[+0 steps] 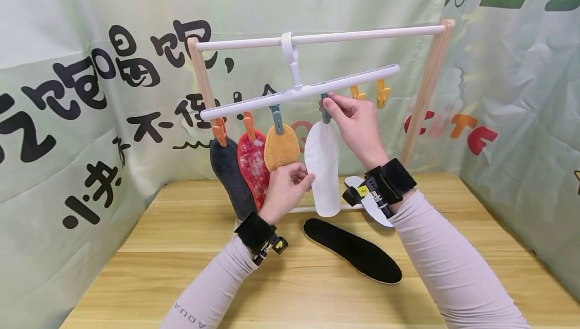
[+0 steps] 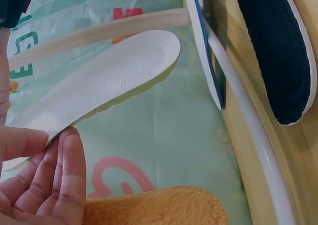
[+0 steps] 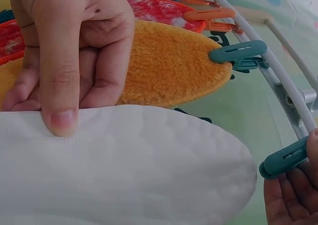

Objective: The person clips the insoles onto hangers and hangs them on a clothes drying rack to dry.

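A white insole (image 1: 322, 170) hangs upright below the white clip hanger (image 1: 301, 91). My left hand (image 1: 287, 188) pinches its left edge between thumb and fingers, plainly seen in the left wrist view. Up at the bar, my right hand (image 1: 355, 125) holds a teal clip (image 3: 285, 158) between thumb and fingers. The clip's tip is close beside the insole's rounded end; whether it grips the insole I cannot tell. Left of the white insole, a yellow fuzzy insole (image 1: 282, 146) hangs from another teal clip (image 1: 277, 119), partly hidden behind my left hand.
Dark (image 1: 228, 173) and red (image 1: 254, 162) insoles hang from orange clips at left. Yellow clips (image 1: 382, 93) are at the hanger's right. A wood-and-white rack (image 1: 362, 34) bears the hanger. A black insole (image 1: 353, 251) and a partly hidden pale one (image 1: 377, 213) are below.
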A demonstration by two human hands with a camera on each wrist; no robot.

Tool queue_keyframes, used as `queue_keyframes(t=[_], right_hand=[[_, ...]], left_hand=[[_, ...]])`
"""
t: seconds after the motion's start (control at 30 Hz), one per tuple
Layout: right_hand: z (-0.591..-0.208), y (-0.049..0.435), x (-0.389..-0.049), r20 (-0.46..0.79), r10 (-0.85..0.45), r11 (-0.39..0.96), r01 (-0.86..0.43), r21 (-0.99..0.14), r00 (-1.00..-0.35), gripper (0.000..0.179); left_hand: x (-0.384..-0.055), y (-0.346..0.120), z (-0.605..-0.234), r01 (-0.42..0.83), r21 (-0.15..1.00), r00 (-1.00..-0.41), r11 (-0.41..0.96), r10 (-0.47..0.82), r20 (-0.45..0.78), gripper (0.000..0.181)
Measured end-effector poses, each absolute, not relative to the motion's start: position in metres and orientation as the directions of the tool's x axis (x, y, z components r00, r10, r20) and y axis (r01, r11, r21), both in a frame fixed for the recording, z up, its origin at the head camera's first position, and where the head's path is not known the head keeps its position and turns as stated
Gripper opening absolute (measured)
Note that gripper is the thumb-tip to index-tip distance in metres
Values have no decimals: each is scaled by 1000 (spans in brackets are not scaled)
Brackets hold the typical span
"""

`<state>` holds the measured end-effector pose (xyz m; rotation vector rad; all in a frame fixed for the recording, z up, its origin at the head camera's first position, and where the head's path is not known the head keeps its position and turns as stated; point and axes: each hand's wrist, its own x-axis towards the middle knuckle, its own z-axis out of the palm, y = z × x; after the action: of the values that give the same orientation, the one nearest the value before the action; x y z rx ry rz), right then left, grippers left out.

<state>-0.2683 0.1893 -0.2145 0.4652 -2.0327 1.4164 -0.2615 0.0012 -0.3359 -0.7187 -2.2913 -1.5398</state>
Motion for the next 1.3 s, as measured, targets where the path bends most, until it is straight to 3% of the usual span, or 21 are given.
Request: queue_keyframes(t=[1.3], right_hand=[[-215,189,-272,659,77,342,-601,-722,-748,32]], left_hand=[[-260,4,-332,549,781,-834,297,249,492,10]])
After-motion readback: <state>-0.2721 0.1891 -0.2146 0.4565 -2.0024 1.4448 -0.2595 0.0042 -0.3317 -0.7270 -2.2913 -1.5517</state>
